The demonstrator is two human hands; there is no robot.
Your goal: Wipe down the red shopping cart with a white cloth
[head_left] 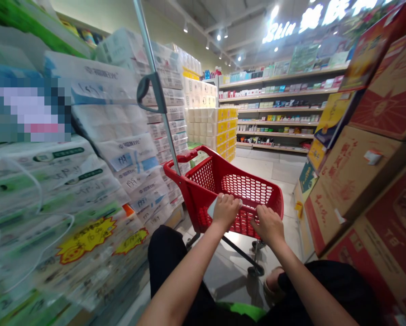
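Observation:
A red plastic shopping basket (206, 181) on wheels stands in a shop aisle just ahead of me, empty as far as I can see. My left hand (225, 209) is closed over its near rim and also holds a small pale flat thing against it. My right hand (268, 223) grips the same rim a little to the right, fingers curled over the edge. A grey pull handle (154, 86) rises from the basket's far left corner. My knees in black trousers show below.
Stacked packs of tissue paper (97, 149) wall the left side. Brown and red cartons (362, 172) are piled along the right. Yellow boxes (225, 129) and stocked shelves (277, 108) stand at the aisle's far end. The grey tiled floor (260, 167) runs ahead.

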